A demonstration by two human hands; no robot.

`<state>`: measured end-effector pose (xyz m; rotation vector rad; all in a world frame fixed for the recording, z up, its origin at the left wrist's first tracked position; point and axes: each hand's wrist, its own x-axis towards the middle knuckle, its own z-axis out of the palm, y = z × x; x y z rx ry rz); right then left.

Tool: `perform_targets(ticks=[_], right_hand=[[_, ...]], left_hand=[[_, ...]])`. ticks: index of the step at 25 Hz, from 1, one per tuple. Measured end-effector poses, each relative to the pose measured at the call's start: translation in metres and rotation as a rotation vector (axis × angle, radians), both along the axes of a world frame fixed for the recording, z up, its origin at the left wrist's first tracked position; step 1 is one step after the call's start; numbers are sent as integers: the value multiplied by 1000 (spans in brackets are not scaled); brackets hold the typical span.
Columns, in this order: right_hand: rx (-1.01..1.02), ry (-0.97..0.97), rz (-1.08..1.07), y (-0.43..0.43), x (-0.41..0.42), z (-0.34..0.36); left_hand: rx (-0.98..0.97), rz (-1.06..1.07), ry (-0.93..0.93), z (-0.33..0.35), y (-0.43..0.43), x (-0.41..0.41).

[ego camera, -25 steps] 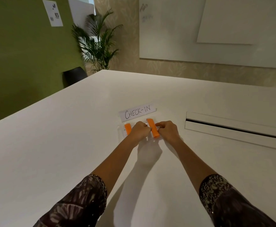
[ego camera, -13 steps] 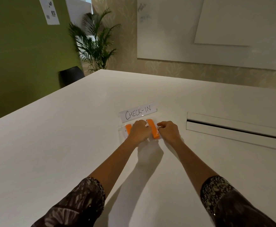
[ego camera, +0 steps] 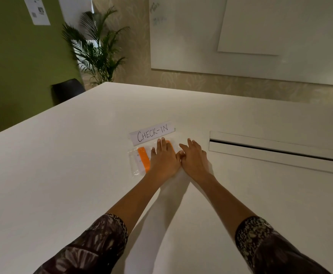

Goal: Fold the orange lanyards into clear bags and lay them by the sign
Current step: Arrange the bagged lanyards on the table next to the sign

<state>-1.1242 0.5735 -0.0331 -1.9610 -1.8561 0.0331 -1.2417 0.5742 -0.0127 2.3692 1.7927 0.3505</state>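
Observation:
A white paper sign point(ego camera: 152, 133) reading CHECK-IN lies flat on the white table point(ego camera: 62, 165). Just below it, a clear bag point(ego camera: 135, 162) holds a folded orange lanyard point(ego camera: 143, 158). To its right lies a second clear bag point(ego camera: 174, 145) with an orange lanyard, almost wholly hidden under my left hand point(ego camera: 164, 158). That hand lies flat on it with straight fingers. My right hand point(ego camera: 193, 157) rests beside it on the table, fingers spread and relaxed, its thumb touching the left hand.
A long recessed slot with a white cover point(ego camera: 276, 151) runs across the table to the right of my hands. Beyond the table's far left corner stand a dark chair back point(ego camera: 67, 90) and a potted palm point(ego camera: 98, 54).
Both hands were curled around the right bag and its lanyard; now they lie flat, the left one pressing down on that bag. The orange strip between them is now covered.

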Motion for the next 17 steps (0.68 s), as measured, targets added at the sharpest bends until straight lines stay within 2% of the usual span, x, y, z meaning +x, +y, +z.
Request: perform_targets(ticks=[9, 17], right_hand=[[23, -45, -76, -37, 67, -2], [-11, -101, -188, -101, 170, 0]], left_hand=[[-4, -80, 17, 2, -26, 66], [-19, -172, 67, 5, -77, 164]])
